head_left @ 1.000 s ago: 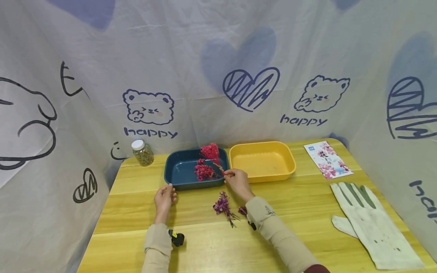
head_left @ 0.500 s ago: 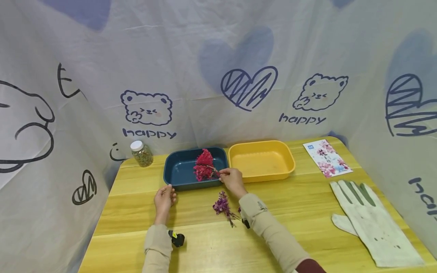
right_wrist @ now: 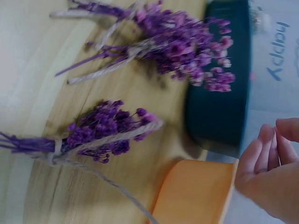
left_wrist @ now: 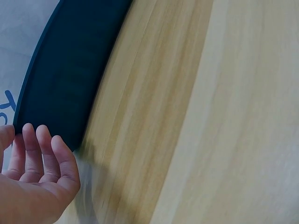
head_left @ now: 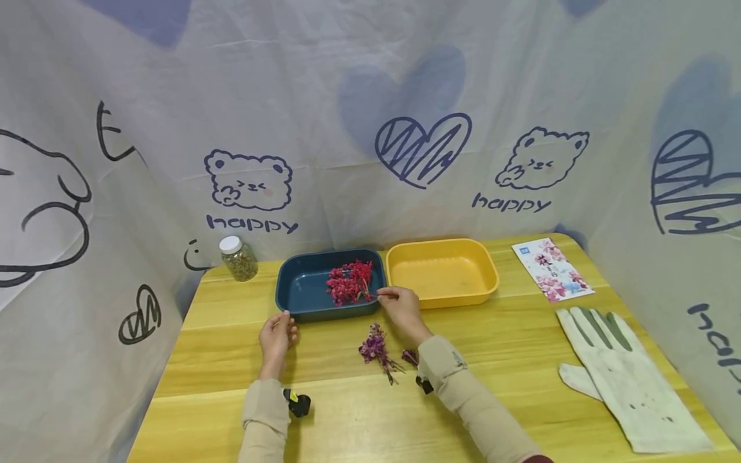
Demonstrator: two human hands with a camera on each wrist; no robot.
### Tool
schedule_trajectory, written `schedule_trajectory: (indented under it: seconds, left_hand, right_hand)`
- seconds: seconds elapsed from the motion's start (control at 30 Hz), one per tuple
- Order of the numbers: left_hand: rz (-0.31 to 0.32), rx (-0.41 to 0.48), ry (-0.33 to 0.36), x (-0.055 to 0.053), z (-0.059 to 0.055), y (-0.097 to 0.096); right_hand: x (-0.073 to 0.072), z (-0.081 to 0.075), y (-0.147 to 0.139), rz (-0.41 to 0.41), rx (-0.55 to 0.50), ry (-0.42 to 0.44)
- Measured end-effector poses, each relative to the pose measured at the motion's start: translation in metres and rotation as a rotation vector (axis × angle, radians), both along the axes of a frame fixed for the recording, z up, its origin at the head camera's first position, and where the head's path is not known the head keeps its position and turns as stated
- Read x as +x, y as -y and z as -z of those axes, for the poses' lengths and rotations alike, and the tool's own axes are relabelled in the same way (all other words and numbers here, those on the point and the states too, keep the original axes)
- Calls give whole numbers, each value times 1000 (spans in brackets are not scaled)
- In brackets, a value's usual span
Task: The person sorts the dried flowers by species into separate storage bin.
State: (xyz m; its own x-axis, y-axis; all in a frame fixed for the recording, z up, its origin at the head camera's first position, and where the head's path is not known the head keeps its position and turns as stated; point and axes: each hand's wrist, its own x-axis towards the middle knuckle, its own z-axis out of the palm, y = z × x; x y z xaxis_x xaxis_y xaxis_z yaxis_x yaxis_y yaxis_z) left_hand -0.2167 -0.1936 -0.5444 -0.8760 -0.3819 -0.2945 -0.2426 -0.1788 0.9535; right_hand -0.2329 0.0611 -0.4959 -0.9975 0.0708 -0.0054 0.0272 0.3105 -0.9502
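Observation:
My left hand holds the near left corner of a dark blue plastic tray, thumb at the rim and fingers against the outer wall. Red dried flowers lie in the tray's right half. At its near right corner is my right hand, with thumb and fingertips brought together on a thin pale strand at the flowers' stem end. The right wrist view shows that hand beyond the tray's edge; the red flowers are out of sight there. Two purple dried flower bunches tied with twine lie on the table before the trays.
A yellow tray stands against the blue one's right side. At the back left is a white-capped glass jar with dried contents. A floral-printed packet and a white-and-green glove lie at the right. A printed curtain hangs behind.
My right hand has lowered the red flower bunch into the blue tray, where it now lies with the other red flowers. The left hand has stayed at the tray's corner.

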Motion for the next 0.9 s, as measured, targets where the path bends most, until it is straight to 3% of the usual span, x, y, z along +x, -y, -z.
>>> schedule_trajectory:
  seconds: [0.27, 0.53, 0.73, 0.9]
  left_hand:
    - [19, 2, -7, 1, -2, 2]
    - [23, 15, -30, 3, -1, -1]
    - [15, -1, -38, 20, 0, -16]
    - [49, 6, -69, 41, 2, -35]
  right_hand:
    - [16, -10, -18, 46, -75, 16]
    - [30, 3, -57, 140, -61, 39]
    - [32, 15, -95, 295, -11, 56]
    - [31, 20, -125, 438, 22, 45]
